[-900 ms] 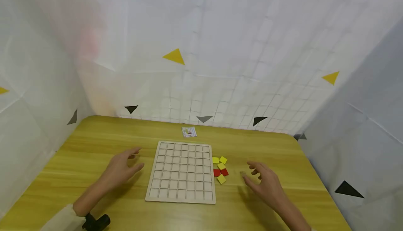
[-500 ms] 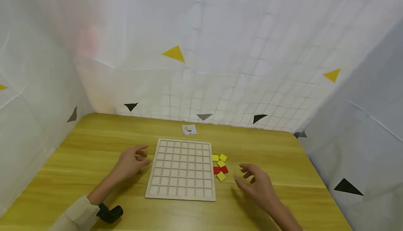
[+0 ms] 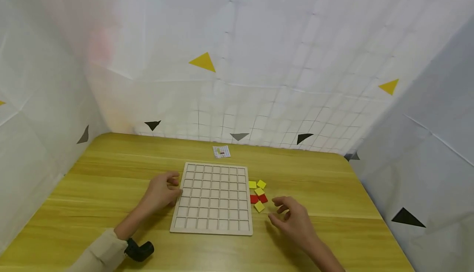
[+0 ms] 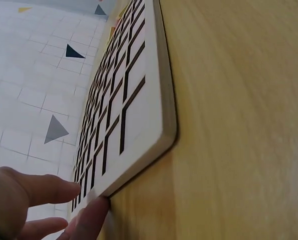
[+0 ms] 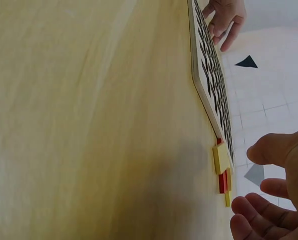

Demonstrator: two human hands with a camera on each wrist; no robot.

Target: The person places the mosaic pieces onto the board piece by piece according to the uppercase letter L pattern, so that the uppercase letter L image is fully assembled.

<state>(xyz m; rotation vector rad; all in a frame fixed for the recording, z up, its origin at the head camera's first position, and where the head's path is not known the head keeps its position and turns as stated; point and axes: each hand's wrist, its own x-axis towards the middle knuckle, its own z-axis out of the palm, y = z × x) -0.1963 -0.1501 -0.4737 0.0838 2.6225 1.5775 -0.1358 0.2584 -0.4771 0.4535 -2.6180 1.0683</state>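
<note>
A pale wooden board [image 3: 212, 233] with a grid of square recesses lies on the table. My left hand [image 3: 160, 193] is at its left edge, fingers loosely bent. In the left wrist view, one fingertip [image 4: 91, 212] meets the board's side and another finger overlaps its top. Beside the right edge lie several small square tiles: a yellow tile [image 3: 259, 207] nearest, a red tile [image 3: 263, 198] behind it, and more of both colours. Just right of these tiles hovers my right hand [image 3: 294, 220], thumb and fingers apart, holding nothing.
A small card [image 3: 221, 152] printed with a grid and coloured squares lies behind the board. White sheeting [image 3: 259, 58] with yellow, black and grey triangles encloses the wooden table [image 3: 314, 173] at the back and sides. A black device [image 3: 139, 250] is strapped at the left wrist.
Both hands have moved inward: the left to the board's left edge, the right toward the tiles. Board, tiles and card stay in place, apart from a slight camera shift.
</note>
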